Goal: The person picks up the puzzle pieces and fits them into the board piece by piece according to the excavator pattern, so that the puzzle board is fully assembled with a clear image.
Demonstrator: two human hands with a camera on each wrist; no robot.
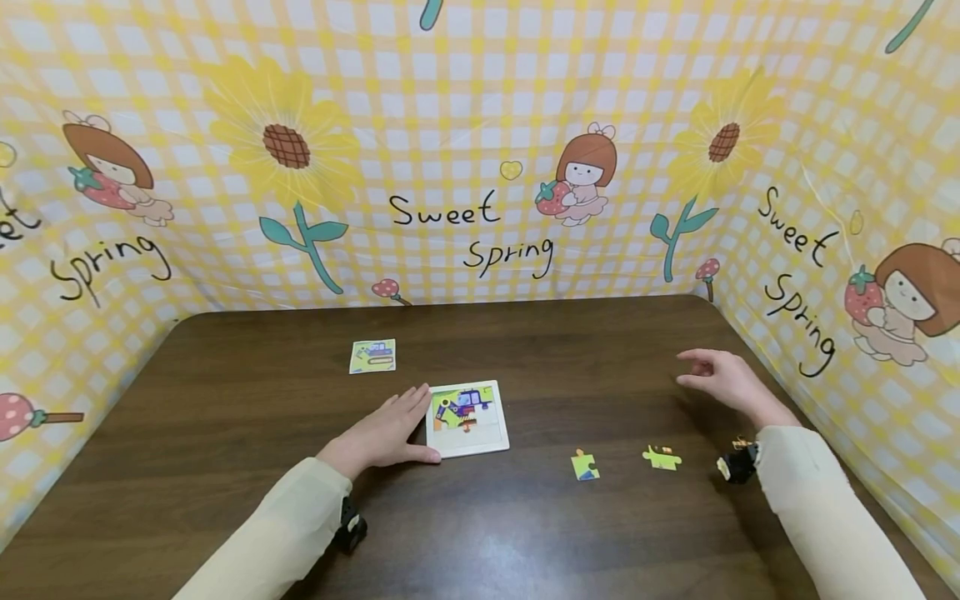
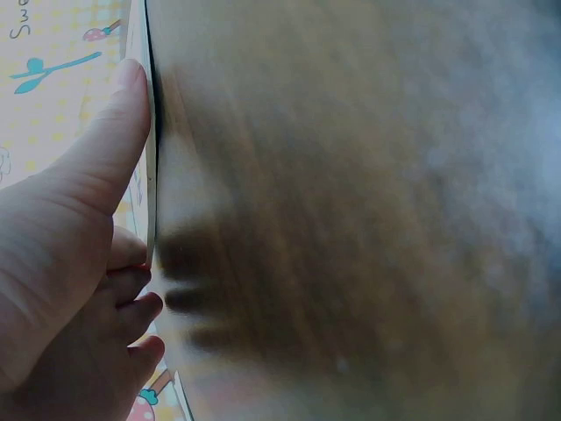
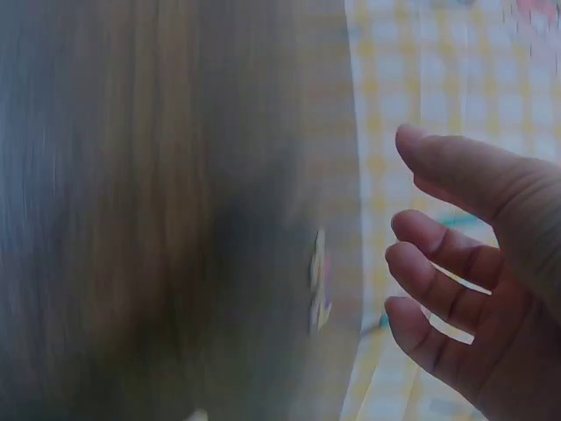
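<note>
A white-framed jigsaw tray lies on the table, part of its digger picture filled with pieces and its lower part plain white. My left hand rests against the tray's left side, fingers stretched toward the far corner and the thumb at the near one. In the left wrist view the thumb lies along the tray's edge. Over the table's right side, my right hand hovers with loosely bent fingers and holds nothing. Nearer the front lie two green puzzle pieces, one with a blue corner and one wider.
A small square picture card of a digger lies behind the tray, to its left. Yellow checked cloth walls the brown table at the back and sides. A thin, blurred object shows in the right wrist view.
</note>
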